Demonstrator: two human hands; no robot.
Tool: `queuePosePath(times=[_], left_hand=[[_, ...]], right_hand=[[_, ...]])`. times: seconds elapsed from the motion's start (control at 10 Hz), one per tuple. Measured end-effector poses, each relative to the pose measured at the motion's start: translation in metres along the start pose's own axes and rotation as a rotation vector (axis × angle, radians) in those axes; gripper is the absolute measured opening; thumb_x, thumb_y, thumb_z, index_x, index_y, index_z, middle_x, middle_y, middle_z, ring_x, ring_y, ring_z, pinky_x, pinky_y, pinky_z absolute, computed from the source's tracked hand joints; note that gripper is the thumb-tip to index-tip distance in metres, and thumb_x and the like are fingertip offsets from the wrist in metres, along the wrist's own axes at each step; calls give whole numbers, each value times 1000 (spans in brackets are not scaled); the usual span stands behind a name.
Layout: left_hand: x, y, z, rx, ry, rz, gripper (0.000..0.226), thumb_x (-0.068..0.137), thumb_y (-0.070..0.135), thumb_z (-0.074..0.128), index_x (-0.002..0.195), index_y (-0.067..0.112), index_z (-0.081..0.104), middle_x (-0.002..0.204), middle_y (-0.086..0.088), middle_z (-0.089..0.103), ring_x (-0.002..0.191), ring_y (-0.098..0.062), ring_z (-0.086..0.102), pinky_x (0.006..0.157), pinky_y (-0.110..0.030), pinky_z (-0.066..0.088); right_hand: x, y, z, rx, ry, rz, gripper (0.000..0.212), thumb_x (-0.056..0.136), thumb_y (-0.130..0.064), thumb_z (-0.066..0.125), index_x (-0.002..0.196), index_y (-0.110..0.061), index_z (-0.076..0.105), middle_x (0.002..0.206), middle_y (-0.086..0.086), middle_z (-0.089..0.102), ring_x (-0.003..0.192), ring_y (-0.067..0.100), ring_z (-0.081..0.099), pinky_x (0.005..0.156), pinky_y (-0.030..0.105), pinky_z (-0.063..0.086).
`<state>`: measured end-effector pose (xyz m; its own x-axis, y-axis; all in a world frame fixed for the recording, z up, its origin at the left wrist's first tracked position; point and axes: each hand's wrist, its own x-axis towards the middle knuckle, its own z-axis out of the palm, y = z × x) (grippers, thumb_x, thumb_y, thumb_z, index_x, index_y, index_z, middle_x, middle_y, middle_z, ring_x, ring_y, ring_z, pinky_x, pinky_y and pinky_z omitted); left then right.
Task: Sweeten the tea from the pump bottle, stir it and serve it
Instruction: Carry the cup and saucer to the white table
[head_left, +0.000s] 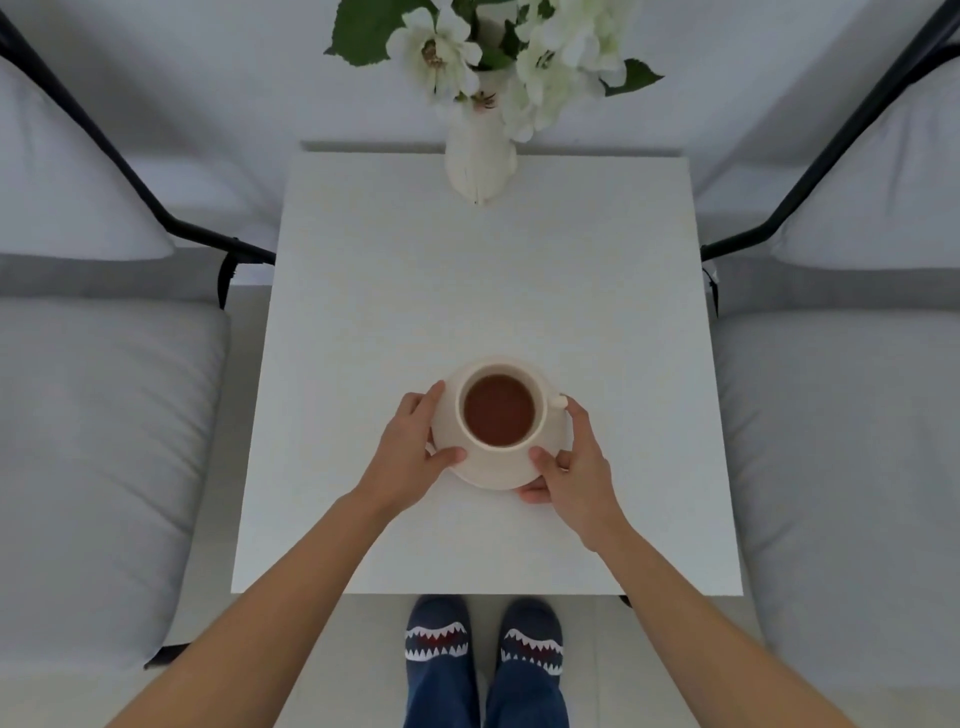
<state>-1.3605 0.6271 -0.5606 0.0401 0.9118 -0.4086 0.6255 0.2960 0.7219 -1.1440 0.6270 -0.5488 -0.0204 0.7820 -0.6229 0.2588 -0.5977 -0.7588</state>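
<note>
Nearest to us, our slippers (484, 638), printed with shark teeth, stand on the pale floor just short of the table's front edge. Both bare forearms reach forward over the white table (363, 322). Our left hand (413, 451) grips the left rim of the saucer (493, 470), thumb on top and fingers curled around the edge. Our right hand (574, 470) grips the right rim the same way, thumb on top, fingers tucked beneath. The cup (500, 408) sits on the saucer, full of brown tea, its handle pointing right. At the far edge stands a white vase (480, 161) of white flowers. Grey cushioned seats flank the table.
</note>
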Motion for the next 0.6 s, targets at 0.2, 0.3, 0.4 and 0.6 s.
queuePosePath(times=[0.2, 0.3, 0.4, 0.6], left_hand=[[0, 4, 1, 58, 15, 11, 85, 85, 19, 77, 155, 17, 29, 119, 3, 39, 87, -17, 57, 83, -24, 44], [-1, 6, -2, 89, 7, -8, 84, 86, 19, 77, 155, 15, 29, 129, -6, 41, 87, -24, 62, 89, -35, 52], [-1, 9, -4, 147, 13, -28, 84, 86, 23, 77, 155, 17, 29, 136, -8, 41, 87, -27, 66, 93, -40, 52], [-4, 13, -8, 329, 24, -49, 83, 89, 40, 71, 156, 20, 26, 142, -9, 35, 81, -32, 68, 80, -45, 58]], right_hand=[[3, -2, 0, -35, 14, -3, 66, 97, -5, 57, 149, -33, 28, 88, 23, 74, 59, 30, 75, 51, 27, 61], [5, -4, 2, -54, 14, -6, 67, 97, -4, 57, 149, -34, 29, 87, 23, 73, 54, 26, 74, 47, 24, 58], [8, -4, 2, -83, 14, -18, 68, 96, -5, 57, 149, -35, 27, 83, 21, 72, 48, 20, 72, 45, 24, 58], [6, -14, -4, -160, -41, 8, 69, 99, -5, 52, 152, -37, 22, 83, 23, 69, 50, 20, 68, 46, 26, 58]])
